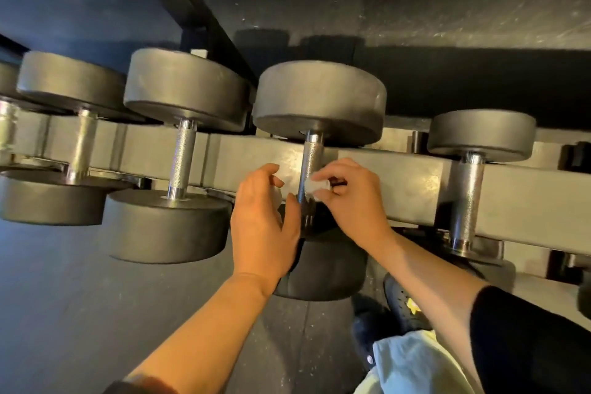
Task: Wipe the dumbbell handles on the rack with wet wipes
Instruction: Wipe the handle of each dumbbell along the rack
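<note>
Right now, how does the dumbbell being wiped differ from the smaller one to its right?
The centre dumbbell has clearly bigger black heads than the right dumbbell. The centre one's knurled handle is partly covered: the right hand pinches a white wet wipe against it, and the left hand hangs open beside it. The right one's handle is bare and untouched. Both rest on the same grey rack rail, with round black heads and chrome handles.

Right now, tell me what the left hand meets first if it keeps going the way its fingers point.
Probably the knurled handle of the middle dumbbell; the left hand sits just beside it, depth unclear.
</note>
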Available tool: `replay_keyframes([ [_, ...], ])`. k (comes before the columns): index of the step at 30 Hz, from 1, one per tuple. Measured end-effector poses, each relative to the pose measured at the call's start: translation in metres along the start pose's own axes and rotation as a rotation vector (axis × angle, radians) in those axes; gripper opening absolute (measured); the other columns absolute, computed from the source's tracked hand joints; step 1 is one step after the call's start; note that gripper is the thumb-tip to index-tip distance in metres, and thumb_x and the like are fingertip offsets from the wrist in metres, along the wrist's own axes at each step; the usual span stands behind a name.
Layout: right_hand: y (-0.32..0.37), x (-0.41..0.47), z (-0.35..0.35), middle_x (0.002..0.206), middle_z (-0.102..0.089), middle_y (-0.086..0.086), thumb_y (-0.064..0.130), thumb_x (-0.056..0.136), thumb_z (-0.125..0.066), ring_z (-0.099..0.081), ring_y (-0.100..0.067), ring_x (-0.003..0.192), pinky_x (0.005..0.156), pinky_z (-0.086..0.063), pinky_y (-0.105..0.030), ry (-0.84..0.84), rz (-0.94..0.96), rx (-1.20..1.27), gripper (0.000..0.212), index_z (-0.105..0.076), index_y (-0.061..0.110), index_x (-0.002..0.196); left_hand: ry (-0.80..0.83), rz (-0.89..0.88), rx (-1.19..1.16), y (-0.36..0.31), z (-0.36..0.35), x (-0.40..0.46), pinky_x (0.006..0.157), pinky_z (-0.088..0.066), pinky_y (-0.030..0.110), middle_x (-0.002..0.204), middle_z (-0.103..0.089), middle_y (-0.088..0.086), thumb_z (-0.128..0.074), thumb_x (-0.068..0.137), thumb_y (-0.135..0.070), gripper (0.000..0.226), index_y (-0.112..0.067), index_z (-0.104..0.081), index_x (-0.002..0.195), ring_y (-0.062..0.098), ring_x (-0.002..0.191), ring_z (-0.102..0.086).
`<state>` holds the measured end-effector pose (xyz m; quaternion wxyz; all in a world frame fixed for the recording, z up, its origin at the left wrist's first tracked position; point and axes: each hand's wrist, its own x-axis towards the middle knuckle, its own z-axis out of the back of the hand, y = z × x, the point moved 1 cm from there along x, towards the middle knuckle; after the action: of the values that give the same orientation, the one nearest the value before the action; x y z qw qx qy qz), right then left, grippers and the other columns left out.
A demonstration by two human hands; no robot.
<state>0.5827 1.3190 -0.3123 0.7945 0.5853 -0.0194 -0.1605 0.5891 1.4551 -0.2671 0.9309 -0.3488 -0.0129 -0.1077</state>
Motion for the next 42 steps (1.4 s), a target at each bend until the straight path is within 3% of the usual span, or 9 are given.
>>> replay_keyframes([
  [4,-0.003,-0.007,0.004,0.092,-0.064,0.001,-0.004,0.071,-0.074,-0.062,-0.011,0.086,0.079,-0.055,-0.029,0.164,-0.109,-0.027,0.021,-0.074,0.012,0.085,0.034,0.026,0.050,0.000,-0.001,0.001,0.084,-0.035,0.008,0.102,-0.053,-0.001,-0.048,0.086,-0.029,0.039,-0.010,-0.051,0.119,0.014,0.098,-0.052],
  [7,-0.005,-0.006,0.005,0.093,-0.064,0.003,-0.003,0.073,-0.073,-0.060,-0.009,0.086,0.080,-0.053,-0.023,0.250,-0.146,-0.086,0.021,-0.074,0.013,0.086,0.040,0.046,0.084,0.000,-0.002,0.002,0.087,-0.029,0.001,0.103,-0.052,-0.003,-0.053,0.088,-0.020,0.034,-0.010,-0.051,0.120,0.012,0.100,-0.050],
  [11,-0.010,0.007,0.012,0.092,-0.064,0.004,0.002,0.079,-0.071,-0.057,0.000,0.082,0.071,-0.045,-0.006,-0.025,-0.161,0.053,0.017,-0.071,0.015,0.091,0.049,0.043,0.084,-0.001,-0.001,0.002,0.088,-0.029,0.000,0.104,-0.053,-0.003,-0.042,0.083,-0.036,0.045,-0.012,-0.050,0.120,0.009,0.100,-0.050],
  [16,-0.007,0.037,0.003,0.091,-0.067,0.007,0.006,0.085,-0.065,-0.064,-0.008,0.089,0.078,-0.051,-0.020,-0.213,-0.187,0.250,0.017,-0.069,0.015,0.099,0.075,0.041,0.115,-0.004,-0.001,0.003,0.089,-0.030,0.002,0.103,-0.054,-0.001,-0.042,0.083,-0.036,0.053,-0.014,-0.047,0.131,0.010,0.099,-0.050],
  [22,-0.020,0.019,0.006,0.089,-0.063,0.004,0.000,0.079,-0.070,-0.059,-0.003,0.087,0.073,-0.048,-0.009,0.057,-0.212,0.242,0.013,-0.065,0.011,0.081,0.110,0.027,0.153,-0.005,-0.001,0.004,0.087,-0.032,0.006,0.099,-0.055,0.001,-0.042,0.084,-0.033,0.051,-0.024,-0.042,0.134,0.013,0.095,-0.051],
  [28,-0.029,0.005,0.010,0.086,-0.069,-0.003,0.009,0.073,-0.078,-0.063,-0.008,0.078,0.073,-0.050,-0.019,0.389,-0.093,-0.024,0.009,-0.072,0.010,0.079,0.112,0.040,0.176,-0.006,-0.001,0.005,0.084,-0.032,0.007,0.098,-0.053,-0.003,-0.043,0.084,-0.030,0.050,-0.017,-0.046,0.132,0.013,0.093,-0.051],
  [31,-0.016,0.005,0.016,0.086,-0.064,-0.001,0.002,0.078,-0.071,-0.060,-0.004,0.079,0.071,-0.048,-0.012,0.150,-0.061,0.057,0.009,-0.069,0.010,0.081,0.118,0.056,0.168,-0.006,-0.001,0.004,0.085,-0.034,0.013,0.099,-0.054,-0.001,-0.043,0.084,-0.031,0.051,-0.015,-0.047,0.132,0.013,0.094,-0.051],
  [35,0.011,0.019,0.014,0.105,-0.063,0.000,0.001,0.084,-0.065,-0.060,-0.007,0.097,0.087,-0.048,-0.013,-0.114,0.133,0.010,0.017,-0.070,0.008,0.098,0.126,0.062,0.163,-0.006,0.001,0.004,0.083,-0.036,0.015,0.099,-0.055,-0.001,-0.043,0.083,-0.033,0.053,-0.016,-0.046,0.133,0.012,0.094,-0.051],
  [42,0.019,0.019,-0.001,0.098,-0.056,0.006,0.004,0.080,-0.070,-0.053,-0.007,0.092,0.082,-0.041,-0.011,0.138,0.149,-0.287,0.015,-0.073,0.011,0.094,0.102,0.051,0.080,-0.005,0.002,0.004,0.086,-0.030,0.000,0.098,-0.055,-0.005,-0.045,0.081,-0.035,0.054,-0.018,-0.045,0.132,0.009,0.093,-0.051],
])
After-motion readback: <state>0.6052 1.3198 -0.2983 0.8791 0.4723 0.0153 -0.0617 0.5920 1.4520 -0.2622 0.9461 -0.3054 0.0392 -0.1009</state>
